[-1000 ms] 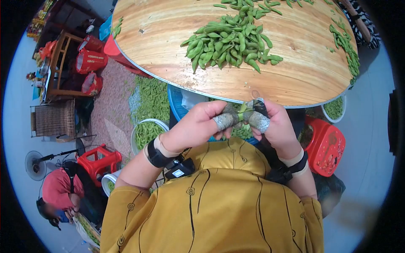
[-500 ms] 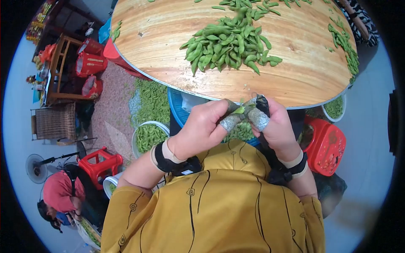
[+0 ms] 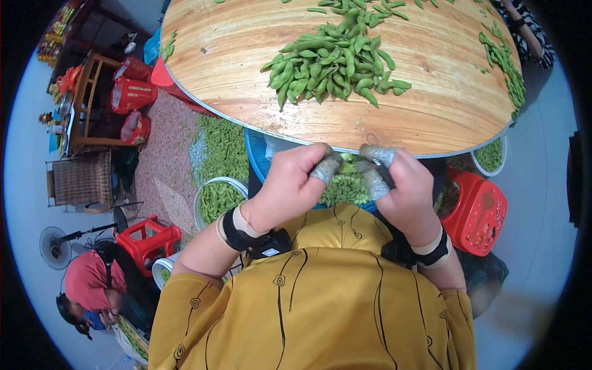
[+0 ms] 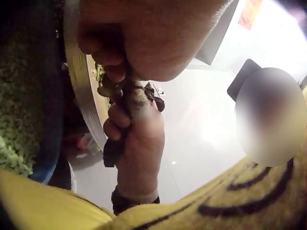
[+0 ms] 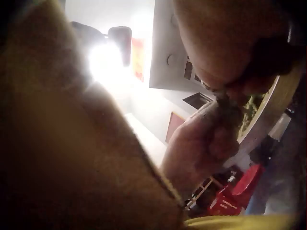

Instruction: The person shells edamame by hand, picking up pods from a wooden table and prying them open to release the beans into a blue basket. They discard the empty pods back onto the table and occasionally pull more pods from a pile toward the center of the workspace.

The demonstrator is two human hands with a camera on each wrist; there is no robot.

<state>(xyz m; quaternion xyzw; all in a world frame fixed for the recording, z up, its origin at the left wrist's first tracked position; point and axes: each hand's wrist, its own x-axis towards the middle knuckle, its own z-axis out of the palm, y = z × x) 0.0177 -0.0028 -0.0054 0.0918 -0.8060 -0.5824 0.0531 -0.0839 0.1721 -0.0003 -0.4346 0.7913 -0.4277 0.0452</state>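
Note:
Both hands are close together just below the near edge of the round wooden table [image 3: 246,86]. The left hand [image 3: 287,179] has its taped thumb and forefinger pressed together at a green soybean pod [image 3: 348,161]. From the other side the right hand [image 3: 401,191], its fingertips also wrapped in grey tape, pinches at the same pod. Fingers hide most of the pod. Beneath the hands, shelled green beans [image 3: 344,189] lie in a blue tub [image 3: 256,151]. In the left wrist view the two hands' fingertips meet beside the table rim.
A heap of soybean pods [image 3: 327,65] lies on the table. A white bucket of pods [image 3: 219,200] stands left, more pods [image 3: 225,145] cover the floor. Red stools [image 3: 478,216] [image 3: 148,240] stand either side. Another person [image 3: 95,280] bends over at lower left; someone's arm [image 3: 524,28] shows upper right.
The hands were closer together around a pod and have drawn slightly apart. The right hand's fingers have turned, and more of the shelled beans in the tub shows between the hands.

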